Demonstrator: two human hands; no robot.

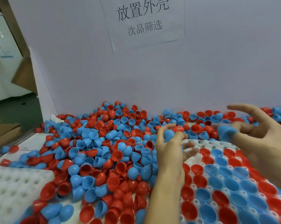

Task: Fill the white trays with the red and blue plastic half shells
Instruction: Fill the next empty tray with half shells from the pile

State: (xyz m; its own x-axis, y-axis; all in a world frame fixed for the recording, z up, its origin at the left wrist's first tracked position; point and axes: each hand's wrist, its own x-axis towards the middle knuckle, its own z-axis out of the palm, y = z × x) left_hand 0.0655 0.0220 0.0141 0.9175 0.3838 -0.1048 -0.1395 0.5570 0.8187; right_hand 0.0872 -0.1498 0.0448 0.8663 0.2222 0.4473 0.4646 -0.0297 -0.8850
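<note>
The half shells [104,152] are small hollow plastic domes, red and blue, smooth and glossy. They lie loose in a deep heap across the work surface, some mouth-up, some dome-up, from the back wall to the near edge.

The right-hand white tray [206,143] lies under the hands. Its sockets hold shells mouth-up, arranged in diagonal bands of red and blue; the sockets along its far edge stand bare. A second white tray [12,188] lies at the near left, its visible sockets bare, with loose shells overlapping its right edge.

Left hand [170,147]: fingers curled round a blue shell [168,135] and a red shell [178,128], held together above the far edge of the right-hand tray.

Right hand [257,126]: raised above the same tray, index finger extended, a blue shell [227,132] pinched at the thumb and fingertips.

A paper sign [144,21] is fixed to the white back wall [88,70]. Large characters read 放置外壳; a smaller line beneath reads 次品筛选.

Brown cardboard [25,75] stands beyond the wall's left edge.
</note>
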